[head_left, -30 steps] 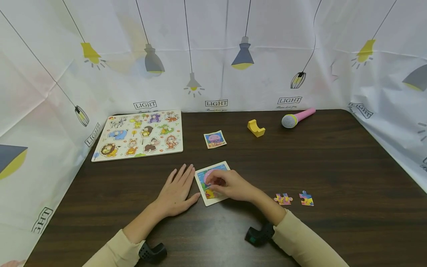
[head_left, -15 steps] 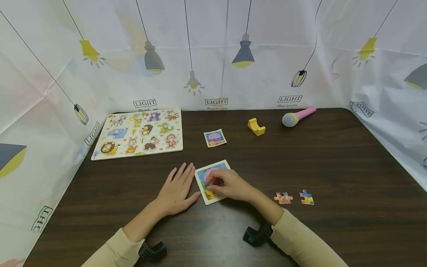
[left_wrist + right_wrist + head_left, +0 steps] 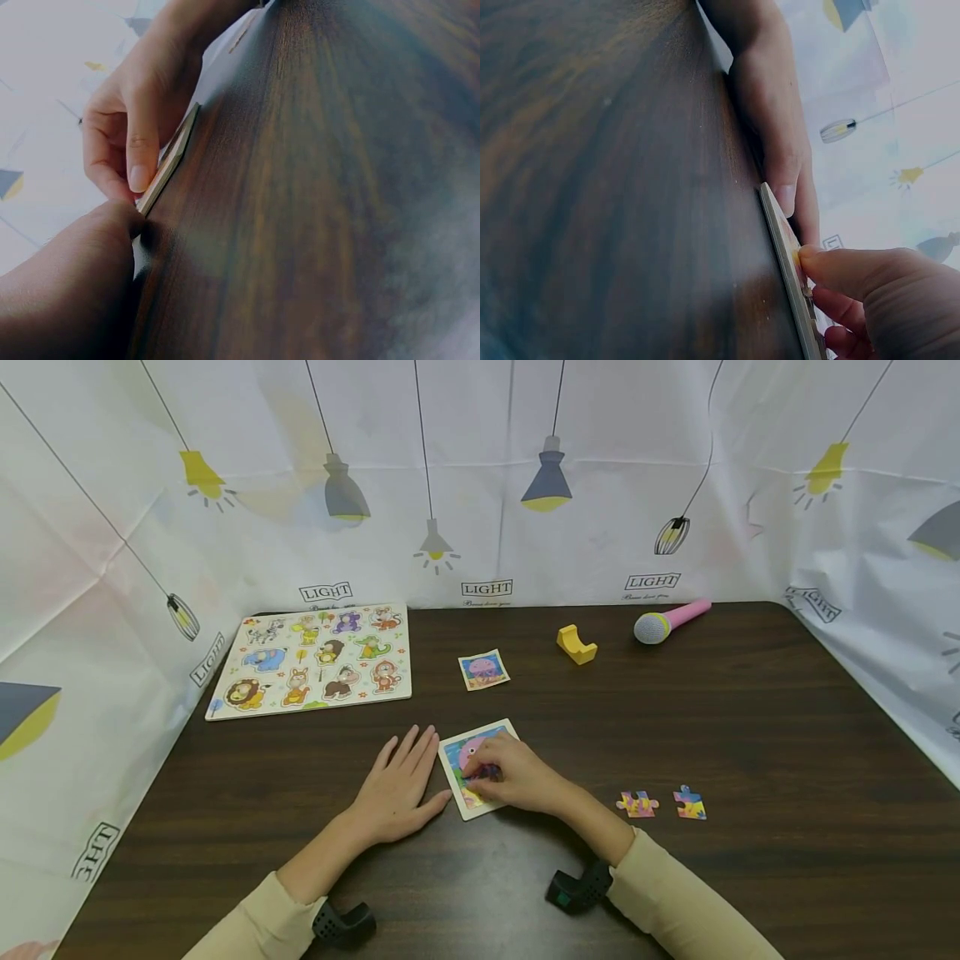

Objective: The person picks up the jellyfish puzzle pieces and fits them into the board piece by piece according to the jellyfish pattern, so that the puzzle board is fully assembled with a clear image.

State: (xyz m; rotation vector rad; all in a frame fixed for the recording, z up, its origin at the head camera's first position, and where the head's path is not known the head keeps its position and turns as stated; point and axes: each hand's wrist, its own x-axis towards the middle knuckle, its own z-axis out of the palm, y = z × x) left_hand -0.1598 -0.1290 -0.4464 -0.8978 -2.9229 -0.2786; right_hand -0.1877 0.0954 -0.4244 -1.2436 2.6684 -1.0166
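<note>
A small puzzle board with a pale border and a pink creature in its picture lies on the table, turned at an angle. Flat beside its left edge rests my left hand, fingers spread, index finger and thumb against the border. My right hand reaches over the picture from the right with curled fingers. Its thumb and fingertips pinch a puzzle piece low at the board's surface; the piece is mostly hidden by the fingers. Two loose jigsaw pieces, one pink and yellow, one blue and yellow, lie right of the forearm.
A small picture card lies beyond the board. Farther back are a yellow curved block and a pink toy microphone. At back left lies a large animal puzzle board. A lamp-print cloth borders the table's far edge.
My right hand shifts slightly over the board, uncovering more of the pink creature, including its eye. My left hand stays in place, and so do the loose pieces.
</note>
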